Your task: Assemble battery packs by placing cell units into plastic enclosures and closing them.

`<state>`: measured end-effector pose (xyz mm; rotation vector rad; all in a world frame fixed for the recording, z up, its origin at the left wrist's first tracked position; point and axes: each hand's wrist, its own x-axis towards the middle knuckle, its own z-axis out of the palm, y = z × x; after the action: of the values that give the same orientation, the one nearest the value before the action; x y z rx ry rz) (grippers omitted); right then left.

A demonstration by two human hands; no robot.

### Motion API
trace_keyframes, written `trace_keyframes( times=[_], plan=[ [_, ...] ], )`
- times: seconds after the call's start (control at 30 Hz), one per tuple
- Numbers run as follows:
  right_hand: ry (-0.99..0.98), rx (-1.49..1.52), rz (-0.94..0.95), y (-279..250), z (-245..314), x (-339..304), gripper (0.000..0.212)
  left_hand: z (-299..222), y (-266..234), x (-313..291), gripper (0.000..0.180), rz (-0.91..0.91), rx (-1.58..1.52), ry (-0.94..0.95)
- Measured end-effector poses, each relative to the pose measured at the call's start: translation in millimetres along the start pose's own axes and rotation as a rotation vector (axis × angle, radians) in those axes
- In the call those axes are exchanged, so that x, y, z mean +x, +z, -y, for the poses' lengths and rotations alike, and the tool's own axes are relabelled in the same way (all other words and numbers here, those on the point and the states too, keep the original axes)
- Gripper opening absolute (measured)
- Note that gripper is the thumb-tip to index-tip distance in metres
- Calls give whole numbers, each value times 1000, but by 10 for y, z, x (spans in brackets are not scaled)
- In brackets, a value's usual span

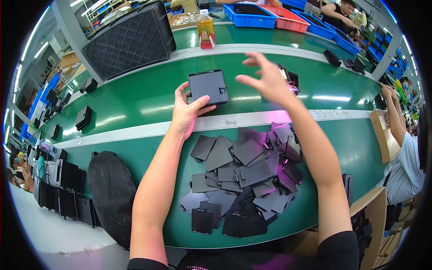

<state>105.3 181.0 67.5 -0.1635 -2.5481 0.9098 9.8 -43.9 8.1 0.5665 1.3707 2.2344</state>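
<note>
My left hand (191, 108) grips a flat black square plastic case (208, 87) by its lower left side, thumb on its face, above the green conveyor belt. The case has a small notch or latch near its right edge. My right hand (265, 78) is raised to the right of the case, fingers spread and slightly blurred, with nothing in it. Behind my right wrist, an opened black case (292, 81) with parts inside lies on the belt, partly hidden. Between my forearms, many loose black plastic covers (254, 173) form a heap on the green table (175, 220).
A black mesh-covered object (110, 193) lies left of the heap, beside a row of upright black cases (67, 202). Across the belt stand a drink bottle (206, 29) and a large black textured case (128, 42). Blue bins (249, 15) sit farther back. Other people work around.
</note>
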Motion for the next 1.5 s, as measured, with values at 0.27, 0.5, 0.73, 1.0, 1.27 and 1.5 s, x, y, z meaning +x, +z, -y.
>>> trace_keyframes(
  times=[0.27,0.5,0.73,1.0,1.27,1.5],
  plan=[
    [80,-452,182,-561,-1005,204,92,87,-134,229,44,-301,830,83],
    [174,-163,126,-353,-644,299,90,249,-150,229,59,-344,1353,726],
    [385,587,96,183,406,-91,82,285,322,-81,71,194,730,584],
    [126,458,50,291,350,-185,84,160,58,-50,45,201,-122,-83],
    [7,53,84,420,228,-180,110,128,173,-107,26,193,-188,-66],
    [-69,-110,-45,709,174,-254,121,258,212,-110,36,160,113,92]
  ],
)
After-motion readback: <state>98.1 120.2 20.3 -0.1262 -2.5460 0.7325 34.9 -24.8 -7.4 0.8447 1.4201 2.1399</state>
